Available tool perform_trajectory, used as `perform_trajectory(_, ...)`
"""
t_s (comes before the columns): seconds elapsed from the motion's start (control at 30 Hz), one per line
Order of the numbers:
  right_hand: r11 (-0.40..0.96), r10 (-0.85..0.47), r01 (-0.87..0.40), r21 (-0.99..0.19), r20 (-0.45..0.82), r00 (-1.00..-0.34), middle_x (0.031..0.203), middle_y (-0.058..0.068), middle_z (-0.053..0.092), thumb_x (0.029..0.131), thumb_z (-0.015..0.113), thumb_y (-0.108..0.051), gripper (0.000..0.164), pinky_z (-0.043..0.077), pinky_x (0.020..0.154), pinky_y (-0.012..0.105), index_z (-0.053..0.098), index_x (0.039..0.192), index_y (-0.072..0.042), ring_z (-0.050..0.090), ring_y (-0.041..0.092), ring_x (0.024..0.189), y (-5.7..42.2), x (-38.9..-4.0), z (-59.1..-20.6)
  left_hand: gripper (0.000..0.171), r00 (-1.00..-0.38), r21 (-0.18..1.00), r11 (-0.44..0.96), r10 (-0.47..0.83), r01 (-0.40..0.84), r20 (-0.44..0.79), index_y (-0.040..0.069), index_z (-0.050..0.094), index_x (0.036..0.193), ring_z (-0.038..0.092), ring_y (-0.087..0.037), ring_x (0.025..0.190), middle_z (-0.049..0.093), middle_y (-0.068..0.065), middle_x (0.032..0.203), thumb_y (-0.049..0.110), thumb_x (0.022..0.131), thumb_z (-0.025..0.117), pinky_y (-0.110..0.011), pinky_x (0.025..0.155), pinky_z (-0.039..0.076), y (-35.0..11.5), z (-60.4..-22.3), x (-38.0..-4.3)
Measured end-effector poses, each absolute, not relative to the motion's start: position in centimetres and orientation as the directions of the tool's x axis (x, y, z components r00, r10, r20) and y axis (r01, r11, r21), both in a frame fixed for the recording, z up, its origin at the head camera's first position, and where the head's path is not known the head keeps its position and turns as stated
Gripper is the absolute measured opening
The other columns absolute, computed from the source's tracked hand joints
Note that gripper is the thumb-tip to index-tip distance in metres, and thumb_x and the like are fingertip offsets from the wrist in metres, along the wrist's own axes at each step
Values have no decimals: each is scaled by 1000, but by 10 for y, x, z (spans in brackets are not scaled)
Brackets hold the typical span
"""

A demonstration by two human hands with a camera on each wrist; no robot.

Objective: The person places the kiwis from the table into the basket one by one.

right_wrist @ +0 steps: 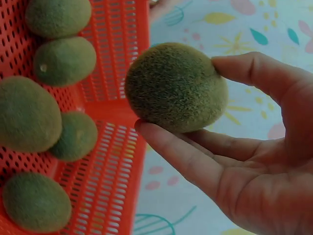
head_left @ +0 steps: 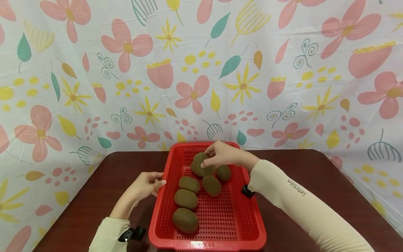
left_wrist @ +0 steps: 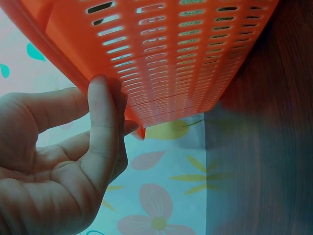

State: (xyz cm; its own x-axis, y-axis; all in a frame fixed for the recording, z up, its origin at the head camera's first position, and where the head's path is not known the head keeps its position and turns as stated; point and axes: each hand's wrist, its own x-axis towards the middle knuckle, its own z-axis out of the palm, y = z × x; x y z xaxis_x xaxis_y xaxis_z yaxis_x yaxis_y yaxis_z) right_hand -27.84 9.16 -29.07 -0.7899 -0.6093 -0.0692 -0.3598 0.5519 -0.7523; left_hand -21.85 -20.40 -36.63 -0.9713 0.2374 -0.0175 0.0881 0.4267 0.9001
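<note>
My right hand [head_left: 220,154] pinches a brown fuzzy kiwi [right_wrist: 173,90] between thumb and fingers, over the far end of the red plastic basket [head_left: 217,220]. In the right wrist view the fruit is held up apart from the others. More kiwis lie in the basket: three in a column along the left side, the nearest kiwi [head_left: 185,220] at the front, plus a kiwi [head_left: 211,185] near the middle and another kiwi [head_left: 224,173] at the right. At the left rim, my left hand [head_left: 146,187] grips the basket's edge [left_wrist: 68,63] with thumb and fingers.
The basket stands on a dark reddish-brown table [head_left: 126,168], with tabletop on both sides of it. A white cloth [head_left: 195,115] printed with flowers and leaves hangs behind the table. Black wrist cameras [head_left: 248,191] are strapped over the pale sleeves.
</note>
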Motion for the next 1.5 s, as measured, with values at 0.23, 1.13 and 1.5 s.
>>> perform_trajectory(0.23,593,-648,-412,-691,-107,-754,96,7,71,81,77,-19,49,57,71,31,63,120,6,67,16,72,81,-276,-300,47,-967,900,422,254,107,-4,-14,46,134,67,-25,69,61,-12,78,10,96,59,-41,65,59,-204,-366,-219)
perform_trajectory(1.13,727,-624,-376,-574,-325,-711,44,-2,40,78,81,-14,28,58,65,33,61,57,-10,56,14,48,63,-260,-332,46,-975,901,428,221,71,-28,-12,48,134,67,-25,68,61,-12,78,9,95,60,-40,66,59,-204,-365,-218)
perform_trajectory(1.5,768,-616,-392,-506,-420,-666,43,-6,25,78,81,-12,60,59,67,37,32,45,-16,37,8,34,62,-255,-342,46,-972,899,429,235,86,-19,-13,47,134,67,-25,68,61,-12,78,9,96,59,-40,65,59,-204,-365,-219)
